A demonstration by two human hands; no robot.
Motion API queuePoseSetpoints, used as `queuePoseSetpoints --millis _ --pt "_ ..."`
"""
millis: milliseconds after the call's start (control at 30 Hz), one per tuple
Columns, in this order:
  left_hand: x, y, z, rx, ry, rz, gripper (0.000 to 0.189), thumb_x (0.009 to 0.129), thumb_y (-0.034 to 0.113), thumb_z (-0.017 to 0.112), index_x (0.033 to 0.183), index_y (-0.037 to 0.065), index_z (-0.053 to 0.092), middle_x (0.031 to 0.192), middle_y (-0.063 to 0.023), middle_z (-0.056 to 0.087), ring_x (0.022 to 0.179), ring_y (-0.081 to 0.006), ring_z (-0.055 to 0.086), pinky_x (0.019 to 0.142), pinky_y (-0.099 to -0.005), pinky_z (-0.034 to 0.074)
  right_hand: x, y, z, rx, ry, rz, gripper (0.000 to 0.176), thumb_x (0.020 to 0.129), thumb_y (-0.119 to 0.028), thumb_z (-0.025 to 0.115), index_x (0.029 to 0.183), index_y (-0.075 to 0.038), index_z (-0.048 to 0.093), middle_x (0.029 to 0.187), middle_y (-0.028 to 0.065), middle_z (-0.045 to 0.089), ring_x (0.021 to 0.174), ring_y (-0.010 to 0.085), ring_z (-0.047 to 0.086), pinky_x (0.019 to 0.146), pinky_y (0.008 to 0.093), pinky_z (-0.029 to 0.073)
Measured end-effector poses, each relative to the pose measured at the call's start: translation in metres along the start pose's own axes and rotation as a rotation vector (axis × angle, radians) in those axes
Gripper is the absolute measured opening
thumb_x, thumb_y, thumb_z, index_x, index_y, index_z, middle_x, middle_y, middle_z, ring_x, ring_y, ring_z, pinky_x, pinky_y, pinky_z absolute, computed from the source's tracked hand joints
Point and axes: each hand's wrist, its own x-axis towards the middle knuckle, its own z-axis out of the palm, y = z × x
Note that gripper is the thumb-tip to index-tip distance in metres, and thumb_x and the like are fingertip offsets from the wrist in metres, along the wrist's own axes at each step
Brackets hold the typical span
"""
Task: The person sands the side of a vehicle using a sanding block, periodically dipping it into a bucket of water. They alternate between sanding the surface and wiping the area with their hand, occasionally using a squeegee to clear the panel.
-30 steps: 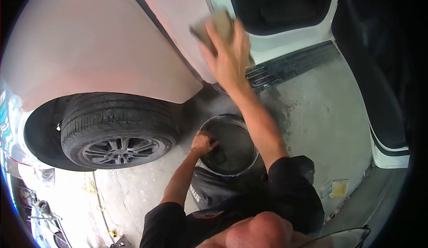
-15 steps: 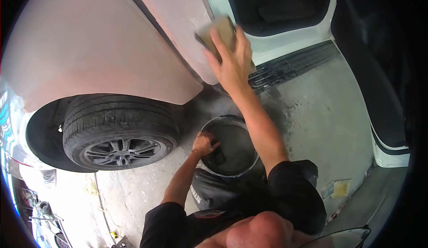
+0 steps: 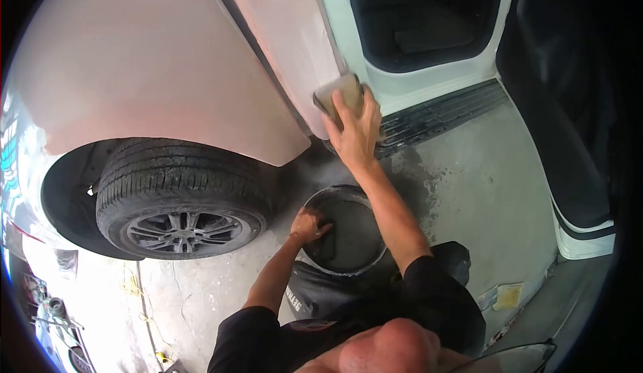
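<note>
My right hand (image 3: 356, 128) presses a tan-faced sanding block (image 3: 343, 97) against the lower end of the pinkish car body panel (image 3: 295, 51), its fingers spread over the block's back. The block is slightly smeared by motion. My left hand (image 3: 308, 225) is at the left rim of a round black bucket (image 3: 382, 242) that stands between my knees. Its fingers curl down and the thumb reaches inward above the grey, cloudy water (image 3: 355, 229). A dark oblong shape (image 3: 328, 242) shows just below the fingers; I cannot tell whether the hand holds it.
A tyre with an alloy wheel (image 3: 184, 229) is on the left under the pinkish fender (image 3: 161, 71). To the right are a black ribbed running board (image 3: 435, 115) and an open car door (image 3: 559, 105). Wet floor (image 3: 418, 165) surrounds the bucket; a yellowish square (image 3: 509, 296) lies lower right.
My right hand and the sanding block have moved down along the panel toward its lower end. My left hand stays at the bucket's rim. The view has shifted slightly.
</note>
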Motion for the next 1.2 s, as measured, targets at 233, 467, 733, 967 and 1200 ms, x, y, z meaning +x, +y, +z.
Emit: queuePoseSetpoints --millis 233,467,733,967,1200 --pt "-0.001 0.003 -0.009 -0.045 -0.111 -0.035 0.048 0.093 0.055 0.063 0.104 0.011 0.076 0.11 -0.0099 0.072 0.115 -0.0267 0.062 0.106 -0.0423 0.04 0.085 -0.036 0.007 -0.027 0.08 -0.087 0.06 0.086 -0.024 0.08 0.143 -0.02 0.06 0.143 0.0326 0.042 0.118 0.0495 0.049 0.096 0.0557 0.042" --pt "-0.001 0.004 -0.013 -0.061 -0.073 -0.033 0.045 0.092 0.054 0.065 0.102 0.011 0.077 0.109 -0.0087 0.073 0.112 -0.0263 0.063 0.104 -0.0407 0.041 0.079 -0.048 0.006 -0.067 0.017 -0.072 0.065 0.086 -0.025 0.08 0.146 -0.024 0.056 0.143 0.0326 0.042 0.118 0.0488 0.048 0.095 0.0559 0.041" --pt "0.002 -0.002 0.0 -0.069 0.056 0.007 0.045 0.092 0.053 0.066 0.101 0.011 0.077 0.107 -0.0083 0.073 0.109 -0.0264 0.063 0.104 -0.0404 0.041 0.022 -0.035 0.01 0.012 0.02 -0.098 0.065 0.084 -0.023 0.081 0.145 -0.024 0.058 0.142 0.034 0.041 0.12 0.0499 0.047 0.098 0.0576 0.04" --pt "-0.003 -0.004 0.002 -0.09 0.002 -0.019 0.042 0.092 0.052 0.065 0.1 0.013 0.077 0.107 -0.0078 0.072 0.111 -0.0268 0.063 0.104 -0.0422 0.041 0.094 -0.059 0.022 -0.035 0.11 -0.097 0.061 0.087 -0.026 0.079 0.144 -0.023 0.059 0.14 0.0331 0.042 0.121 0.0499 0.046 0.098 0.0557 0.04" --pt "-0.007 -0.003 0.004 -0.069 0.008 -0.015 0.041 0.091 0.052 0.067 0.096 0.013 0.077 0.107 -0.0077 0.073 0.109 -0.0268 0.064 0.103 -0.0424 0.042 0.088 -0.064 0.019 -0.075 0.07 -0.123 0.087 0.076 -0.025 0.088 0.153 -0.029 0.047 0.142 0.035 0.041 0.119 0.052 0.049 0.091 0.0586 0.043"
